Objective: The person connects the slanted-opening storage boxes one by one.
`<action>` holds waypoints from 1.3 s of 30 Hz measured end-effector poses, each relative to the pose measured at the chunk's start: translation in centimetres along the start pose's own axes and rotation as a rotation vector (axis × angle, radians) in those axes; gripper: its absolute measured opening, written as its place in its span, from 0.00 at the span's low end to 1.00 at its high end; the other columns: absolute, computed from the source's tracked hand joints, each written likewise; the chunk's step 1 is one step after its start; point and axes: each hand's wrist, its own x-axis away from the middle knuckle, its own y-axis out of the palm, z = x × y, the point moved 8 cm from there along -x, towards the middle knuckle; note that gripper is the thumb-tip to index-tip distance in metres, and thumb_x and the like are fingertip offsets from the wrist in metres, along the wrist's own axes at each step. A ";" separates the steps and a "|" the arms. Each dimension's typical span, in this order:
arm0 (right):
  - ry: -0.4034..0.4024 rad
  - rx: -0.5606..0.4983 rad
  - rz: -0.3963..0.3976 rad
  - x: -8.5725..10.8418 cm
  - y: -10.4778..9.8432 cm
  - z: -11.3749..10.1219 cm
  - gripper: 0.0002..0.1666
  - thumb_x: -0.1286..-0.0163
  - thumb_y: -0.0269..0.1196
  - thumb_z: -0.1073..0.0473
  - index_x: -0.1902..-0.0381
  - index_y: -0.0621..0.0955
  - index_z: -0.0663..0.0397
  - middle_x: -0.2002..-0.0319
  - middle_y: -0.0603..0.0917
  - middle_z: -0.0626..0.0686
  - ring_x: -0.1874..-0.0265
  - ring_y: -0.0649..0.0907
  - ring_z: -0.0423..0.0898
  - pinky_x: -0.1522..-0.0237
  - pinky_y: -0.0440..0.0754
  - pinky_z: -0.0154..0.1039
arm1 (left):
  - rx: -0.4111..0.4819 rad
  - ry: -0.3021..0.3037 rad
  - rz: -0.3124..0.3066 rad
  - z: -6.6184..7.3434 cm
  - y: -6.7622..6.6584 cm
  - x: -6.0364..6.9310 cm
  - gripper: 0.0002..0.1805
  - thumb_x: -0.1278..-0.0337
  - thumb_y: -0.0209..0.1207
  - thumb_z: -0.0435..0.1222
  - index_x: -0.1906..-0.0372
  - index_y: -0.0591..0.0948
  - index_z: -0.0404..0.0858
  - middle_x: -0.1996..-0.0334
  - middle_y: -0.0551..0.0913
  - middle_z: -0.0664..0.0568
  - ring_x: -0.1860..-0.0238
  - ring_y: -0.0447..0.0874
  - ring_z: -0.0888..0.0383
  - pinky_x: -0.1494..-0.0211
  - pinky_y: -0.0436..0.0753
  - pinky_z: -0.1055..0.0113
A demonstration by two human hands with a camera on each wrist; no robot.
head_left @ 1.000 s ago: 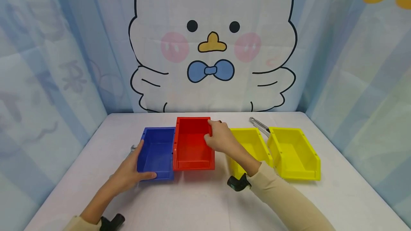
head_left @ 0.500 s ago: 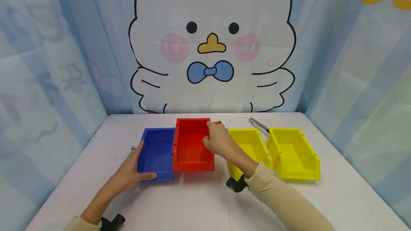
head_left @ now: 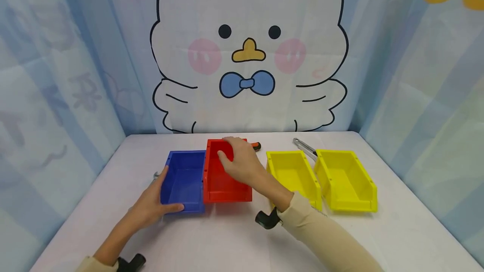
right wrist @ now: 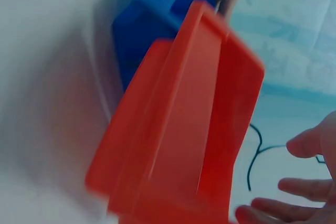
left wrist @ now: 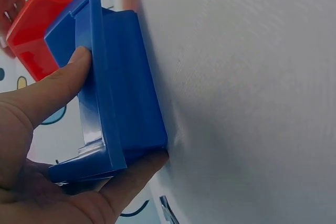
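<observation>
The left hand [head_left: 145,209] grips the blue bin [head_left: 183,186] at its near left corner. In the left wrist view its thumb lies over the front rim of the blue bin [left wrist: 131,82], fingers against the side. The red bin [head_left: 227,188] stands right beside the blue one, a little farther back. Over the red bin's right part hovers the right hand [head_left: 245,165], thumb and fingers apart. In the right wrist view the right hand [right wrist: 310,182] is spread to the right of the red bin [right wrist: 178,114], with a gap between them.
Two yellow bins [head_left: 295,173] [head_left: 345,179] stand on the right. Behind them lies a silver tool [head_left: 305,147]. An orange and black handle [head_left: 256,146] shows behind the red bin's right edge. A metal tool end [head_left: 156,175] peeks out left of the blue bin.
The right hand has let go of the red bin's right edge and moved left over the bin, uncovering the orange and black handle. The left hand and the bins have stayed in place.
</observation>
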 end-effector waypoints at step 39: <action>0.180 -0.358 -0.111 -0.5 6.0 0.7 0.32 0.18 0.56 0.52 0.19 0.69 0.45 0.34 0.85 0.58 0.88 0.64 0.41 0.78 0.68 0.32 | -0.003 -0.017 -0.002 -0.4 0.0 -0.3 0.74 0.46 0.77 0.54 0.13 0.35 0.38 0.15 0.43 0.26 0.17 0.47 0.23 0.21 0.60 0.26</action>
